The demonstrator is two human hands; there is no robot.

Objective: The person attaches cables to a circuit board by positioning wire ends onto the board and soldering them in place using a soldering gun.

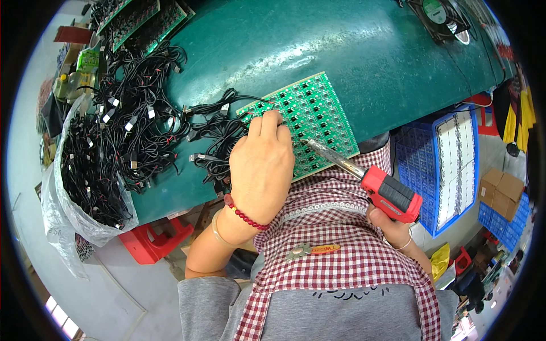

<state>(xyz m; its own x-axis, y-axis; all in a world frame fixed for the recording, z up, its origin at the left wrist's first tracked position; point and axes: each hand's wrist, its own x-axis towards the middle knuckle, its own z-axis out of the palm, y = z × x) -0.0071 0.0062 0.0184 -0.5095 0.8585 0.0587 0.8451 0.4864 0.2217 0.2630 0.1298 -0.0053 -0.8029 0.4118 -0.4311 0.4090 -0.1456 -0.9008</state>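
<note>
**Soldering iron at the green board**

The board [304, 122] is a green panel of many small repeated circuits, lying flat at the near edge of the tabletop [341, 51]. Its long axis runs from upper left to lower right, with one long edge overhanging toward the person's lap. The iron [364, 176] crosses its near corner: the metal tip points up and left onto the board, and the red-and-black handle trails down and right, so the tool's axis lies roughly along the board's.

The left hand [261, 167] rests on the board's left part, fingers [267, 122] together and pressed down near a black cable [219, 133] that meets the board edge; whether they pinch the cable end I cannot tell, as the hand hides it. The right hand [392, 224] has its fingers clamped on the iron handle.

How many joints are done is probably too fine to read at this size. Judging by the heap of loose cables [142, 125] to the left and the bagful [91, 176] beside it, much work looks left.

Farther out: more boards [142, 20] at the tabletop's far left and a blue crate [449, 165] to the right.
</note>
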